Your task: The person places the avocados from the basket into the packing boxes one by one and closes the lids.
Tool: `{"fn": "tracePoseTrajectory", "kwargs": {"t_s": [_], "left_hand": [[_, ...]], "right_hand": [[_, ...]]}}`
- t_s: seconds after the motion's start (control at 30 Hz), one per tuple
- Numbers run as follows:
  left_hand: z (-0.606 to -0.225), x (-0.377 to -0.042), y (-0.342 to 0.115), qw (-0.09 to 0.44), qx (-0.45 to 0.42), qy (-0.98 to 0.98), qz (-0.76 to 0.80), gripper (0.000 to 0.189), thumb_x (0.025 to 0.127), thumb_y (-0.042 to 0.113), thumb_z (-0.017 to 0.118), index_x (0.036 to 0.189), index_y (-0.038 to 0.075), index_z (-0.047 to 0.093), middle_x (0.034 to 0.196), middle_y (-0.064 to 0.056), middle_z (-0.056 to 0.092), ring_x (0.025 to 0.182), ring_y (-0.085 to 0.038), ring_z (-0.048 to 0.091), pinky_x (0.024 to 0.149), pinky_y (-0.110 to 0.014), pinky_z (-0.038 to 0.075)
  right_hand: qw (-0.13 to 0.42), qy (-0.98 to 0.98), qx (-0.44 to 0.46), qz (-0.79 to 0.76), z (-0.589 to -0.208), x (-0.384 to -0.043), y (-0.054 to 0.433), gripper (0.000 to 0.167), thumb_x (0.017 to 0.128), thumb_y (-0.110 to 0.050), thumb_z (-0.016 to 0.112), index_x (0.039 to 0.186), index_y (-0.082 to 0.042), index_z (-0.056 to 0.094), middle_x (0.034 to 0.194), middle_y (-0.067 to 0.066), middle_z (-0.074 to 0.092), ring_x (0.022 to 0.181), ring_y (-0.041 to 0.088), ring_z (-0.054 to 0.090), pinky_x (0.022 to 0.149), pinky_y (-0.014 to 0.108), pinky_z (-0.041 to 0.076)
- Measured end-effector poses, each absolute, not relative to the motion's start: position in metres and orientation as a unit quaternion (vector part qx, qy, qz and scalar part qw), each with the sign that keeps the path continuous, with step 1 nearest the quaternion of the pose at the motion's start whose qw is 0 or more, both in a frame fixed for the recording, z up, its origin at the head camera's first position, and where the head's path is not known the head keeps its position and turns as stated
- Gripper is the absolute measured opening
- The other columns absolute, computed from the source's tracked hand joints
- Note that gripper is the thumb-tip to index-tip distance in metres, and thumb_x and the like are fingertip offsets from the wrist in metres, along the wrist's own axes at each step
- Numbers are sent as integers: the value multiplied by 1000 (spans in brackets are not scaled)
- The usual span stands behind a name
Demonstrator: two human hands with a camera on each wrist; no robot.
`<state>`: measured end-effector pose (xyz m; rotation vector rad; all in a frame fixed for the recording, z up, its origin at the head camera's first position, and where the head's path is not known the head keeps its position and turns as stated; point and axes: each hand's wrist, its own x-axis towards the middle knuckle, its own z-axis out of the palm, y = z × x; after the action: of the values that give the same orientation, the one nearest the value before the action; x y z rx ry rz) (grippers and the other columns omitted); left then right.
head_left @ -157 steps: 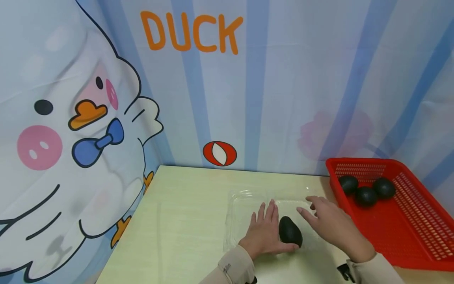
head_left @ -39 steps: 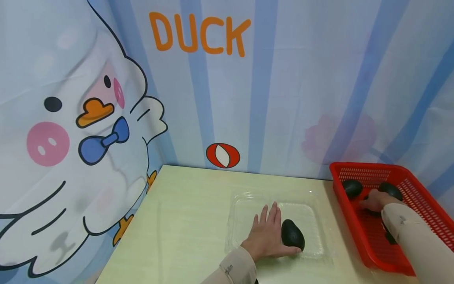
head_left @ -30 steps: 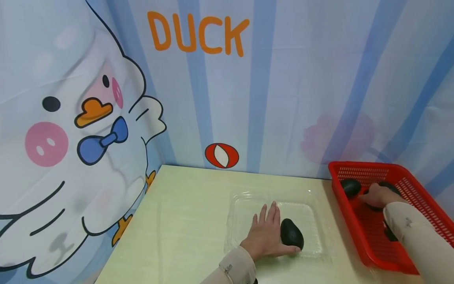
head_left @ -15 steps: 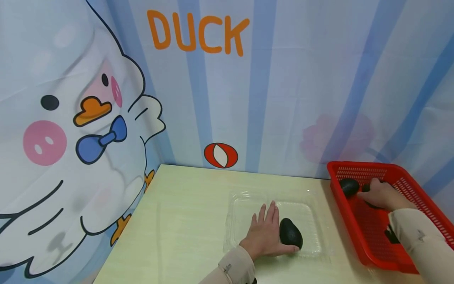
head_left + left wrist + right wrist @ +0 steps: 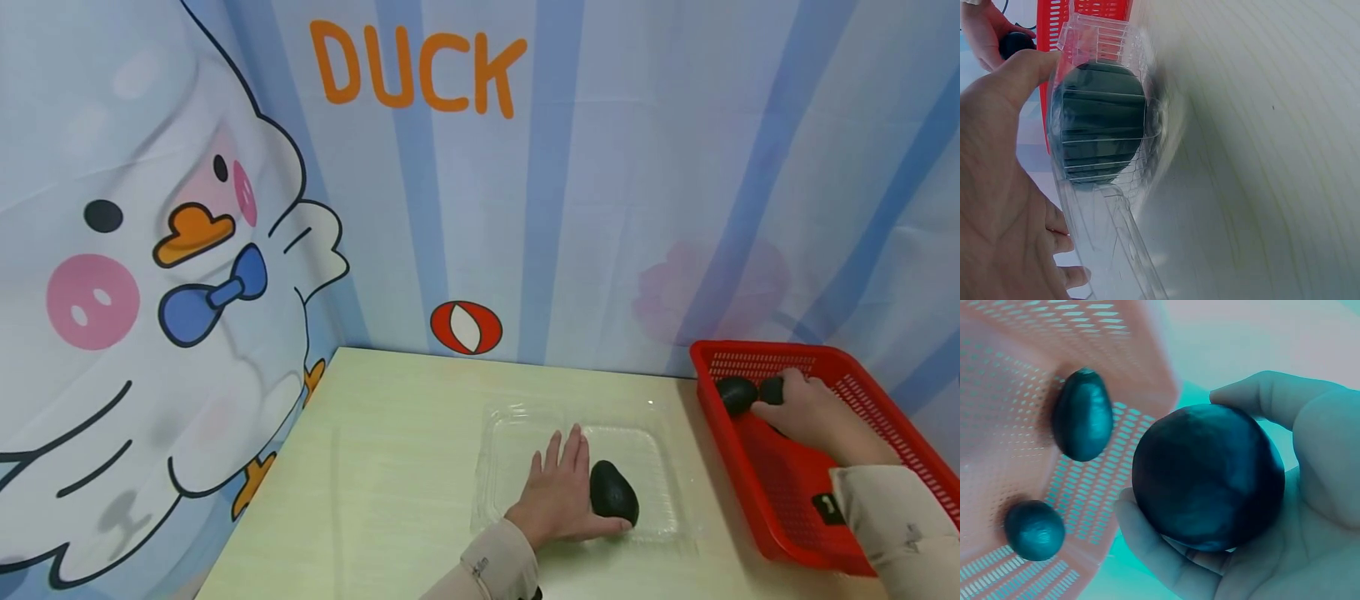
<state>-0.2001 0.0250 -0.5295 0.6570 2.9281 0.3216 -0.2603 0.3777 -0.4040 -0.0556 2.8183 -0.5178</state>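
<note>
My left hand (image 5: 558, 496) lies spread over the clear plastic container (image 5: 660, 500), its thumb at the rim beside a dark avocado (image 5: 613, 493). Through the ribbed wall in the left wrist view, that avocado (image 5: 1100, 125) sits inside the container under the thumb. My right hand (image 5: 813, 417) grips another avocado (image 5: 1210, 478) between thumb and curled fingers, above the red basket (image 5: 738, 492). Two more avocados, one upright-looking (image 5: 1084, 415) and one rounder (image 5: 1035, 530), rest in the basket in the right wrist view; the head view shows one (image 5: 735, 396), the other being hidden.
The red basket has raised, slotted sides and stands right of the container on the pale wooden table (image 5: 405, 467). A printed duck curtain (image 5: 600, 208) hangs behind the table and along its left side.
From beside the container, my right hand has reached into the basket and taken hold of an avocado; lately it has risen slightly with it. My left hand stays in place.
</note>
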Motion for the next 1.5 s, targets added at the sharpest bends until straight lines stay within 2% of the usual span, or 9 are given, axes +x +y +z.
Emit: {"fn": "tracePoseTrajectory", "kwargs": {"t_s": [0.13, 0.23, 0.43, 0.5, 0.6, 0.73, 0.9, 1.2, 1.5], "left_hand": [[-528, -199, 25, 64, 217, 968, 108, 123, 76, 90, 52, 163, 9, 20, 171, -5, 9, 155, -31, 19, 117, -53, 33], [-527, -199, 24, 67, 217, 968, 109, 123, 76, 90, 52, 163, 9, 20, 171, -5, 9, 156, -31, 18, 118, -53, 33], [-526, -198, 25, 69, 217, 967, 110, 123, 76, 90, 53, 163, 9, 20, 171, -5, 10, 156, -31, 18, 118, -53, 32], [-526, -198, 25, 70, 217, 967, 111, 123, 76, 90, 53, 163, 10, 19, 171, -5, 10, 156, -31, 18, 118, -53, 32], [-527, -199, 25, 71, 216, 968, 111, 123, 76, 90, 53, 163, 10, 19, 172, -5, 9, 156, -30, 18, 118, -53, 32], [-528, -199, 25, 68, 217, 968, 109, 123, 76, 90, 52, 163, 10, 19, 172, -4, 9, 156, -30, 18, 118, -53, 32], [-530, -200, 26, 69, 215, 967, 114, 124, 76, 90, 53, 163, 10, 18, 172, -4, 8, 156, -30, 17, 118, -53, 31], [-530, -201, 26, 77, 209, 969, 111, 123, 76, 90, 52, 163, 11, 18, 172, -3, 7, 156, -30, 16, 119, -53, 30], [-529, -201, 26, 86, 204, 970, 105, 123, 75, 91, 51, 164, 12, 19, 172, -2, 7, 156, -30, 17, 119, -52, 30]], "right_hand": [[121, 975, -23, -186, -397, -250, 370, 93, 98, -47, 59, 137, 27, 20, 123, 50, 37, 101, 53, 51, 73, 55, 54], [106, 973, -29, -201, -395, -243, 365, 84, 98, -43, 60, 133, 25, 25, 111, 41, 44, 89, 41, 54, 64, 42, 53], [93, 969, -25, -229, -391, -227, 352, 80, 99, -42, 59, 134, 22, 25, 106, 33, 44, 79, 31, 54, 57, 35, 49], [95, 969, -21, -226, -389, -223, 348, 85, 99, -44, 58, 138, 22, 22, 114, 39, 40, 84, 36, 54, 58, 37, 51], [95, 973, -20, -208, -387, -218, 341, 94, 100, -50, 56, 145, 22, 16, 128, 48, 32, 102, 51, 50, 69, 53, 55], [89, 976, -23, -199, -386, -211, 330, 96, 100, -54, 53, 149, 20, 14, 139, 50, 25, 119, 61, 37, 86, 73, 45], [85, 973, -28, -211, -386, -201, 315, 92, 101, -52, 53, 150, 17, 16, 140, 48, 25, 121, 61, 38, 89, 74, 43], [85, 970, -20, -228, -391, -192, 285, 89, 97, -43, 63, 150, 14, 20, 134, 43, 34, 110, 54, 48, 84, 67, 52], [93, 965, -29, -245, -402, -189, 261, 85, 94, -39, 66, 149, 10, 26, 138, 38, 37, 113, 51, 48, 87, 67, 51]]}}
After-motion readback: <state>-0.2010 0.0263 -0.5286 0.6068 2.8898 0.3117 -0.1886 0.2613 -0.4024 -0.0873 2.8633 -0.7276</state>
